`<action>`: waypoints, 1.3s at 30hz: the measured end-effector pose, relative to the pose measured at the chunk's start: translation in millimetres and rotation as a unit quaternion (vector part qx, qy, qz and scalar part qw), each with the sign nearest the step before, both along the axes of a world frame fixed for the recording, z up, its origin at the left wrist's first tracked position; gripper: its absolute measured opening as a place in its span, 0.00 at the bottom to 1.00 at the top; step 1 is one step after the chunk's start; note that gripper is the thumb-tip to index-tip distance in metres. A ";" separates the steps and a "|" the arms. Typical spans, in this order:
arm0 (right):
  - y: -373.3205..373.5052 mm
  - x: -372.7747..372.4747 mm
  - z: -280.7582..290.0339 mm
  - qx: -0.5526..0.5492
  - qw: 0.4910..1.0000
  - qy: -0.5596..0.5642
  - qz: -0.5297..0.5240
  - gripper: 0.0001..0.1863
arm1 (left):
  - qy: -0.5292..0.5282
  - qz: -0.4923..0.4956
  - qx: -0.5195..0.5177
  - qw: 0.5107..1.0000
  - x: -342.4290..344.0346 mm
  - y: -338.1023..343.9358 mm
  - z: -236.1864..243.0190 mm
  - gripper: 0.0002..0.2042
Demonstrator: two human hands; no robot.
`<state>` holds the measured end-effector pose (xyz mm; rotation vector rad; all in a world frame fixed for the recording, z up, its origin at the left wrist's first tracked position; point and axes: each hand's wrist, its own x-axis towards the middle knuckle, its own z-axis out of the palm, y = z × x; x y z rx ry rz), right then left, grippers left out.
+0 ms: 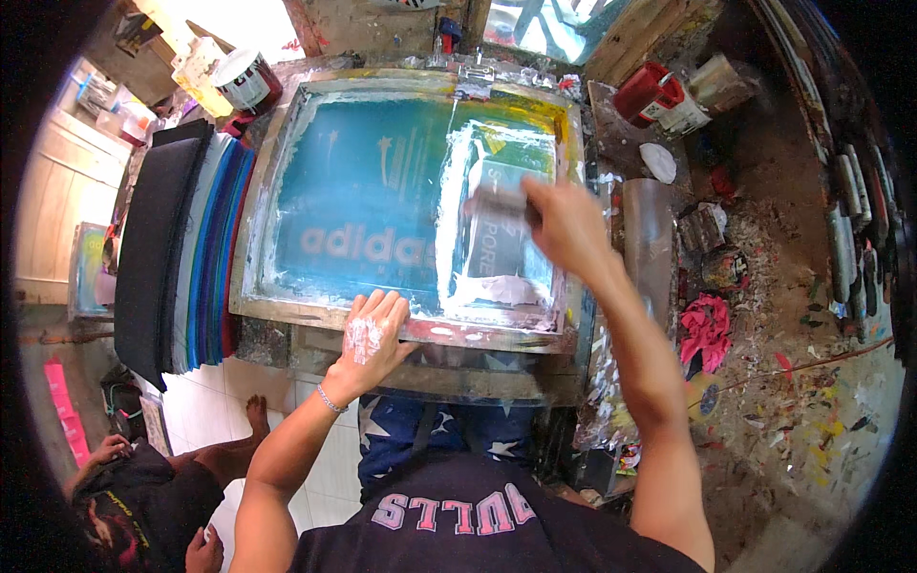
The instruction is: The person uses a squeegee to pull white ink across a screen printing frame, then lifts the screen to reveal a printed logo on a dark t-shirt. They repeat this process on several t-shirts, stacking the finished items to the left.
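1. Over the right half of the screen (382,181), the right hand (564,224) is closed around a squeegee (501,201), whose blade is pressed to the mesh.
2. White ink (506,286) is seen smeared in a tall band around the squeegee, pooled thickest near the frame's (325,315) front edge.
3. At that wooden front edge, the left hand (373,334) is laid flat, fingers spread wide, holding nothing; white ink is caked on its back.
4. A thin bracelet (330,399) is worn on the left wrist.
5. Left of the frame, a stack (191,248) of dark and blue sheets is piled on the desk (659,229).
6. Right of the frame, red cloth (705,325) and a red-and-white can (659,95) are seen among paint stains.
7. Lower left, another person (143,497) is seated on the tiled floor (205,401).
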<state>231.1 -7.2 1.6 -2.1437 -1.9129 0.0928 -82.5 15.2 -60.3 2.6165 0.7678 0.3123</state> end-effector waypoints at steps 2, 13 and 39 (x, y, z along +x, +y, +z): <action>54.3 31.1 -2.1 0.031 0.999 -0.037 0.003 0.08 | 0.013 0.003 -0.009 1.000 0.0 0.1 -0.1 0.24; 53.5 26.2 -27.4 -0.001 0.994 -0.075 0.074 0.07 | 0.007 0.005 -0.015 1.000 3.0 1.5 -2.5 0.24; -42.6 -38.2 146.8 0.209 0.946 -0.239 -0.060 0.21 | -0.048 -0.033 -0.003 0.998 50.1 97.6 221.8 0.22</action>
